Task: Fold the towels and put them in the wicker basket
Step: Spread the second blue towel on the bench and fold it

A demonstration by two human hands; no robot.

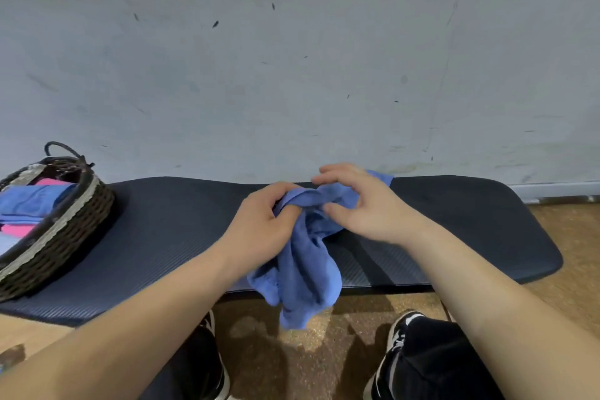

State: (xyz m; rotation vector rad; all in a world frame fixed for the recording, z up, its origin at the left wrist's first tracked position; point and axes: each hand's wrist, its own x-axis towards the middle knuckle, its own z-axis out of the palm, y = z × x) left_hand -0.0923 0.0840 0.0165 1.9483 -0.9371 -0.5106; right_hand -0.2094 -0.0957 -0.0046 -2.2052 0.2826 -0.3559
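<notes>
Plain indoor room, seemingly domestic: scuffed pale wall (pixel 292 58) across the upper frame, dark foam mat (pixel 175 224) mid-frame, wicker basket (pixel 68 230) at left, speckled brown floor (pixel 302 354) below.

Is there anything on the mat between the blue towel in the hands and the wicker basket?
Nothing visible. Only bare dark mat lies between the blue towel, which the left hand and right hand hold, and the wicker basket at the left.

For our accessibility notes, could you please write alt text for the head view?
The left hand and right hand hold a crumpled blue towel over a dark mat, its end hanging toward the floor. At the left, a wicker basket on the mat holds folded blue and pink towels.
</notes>
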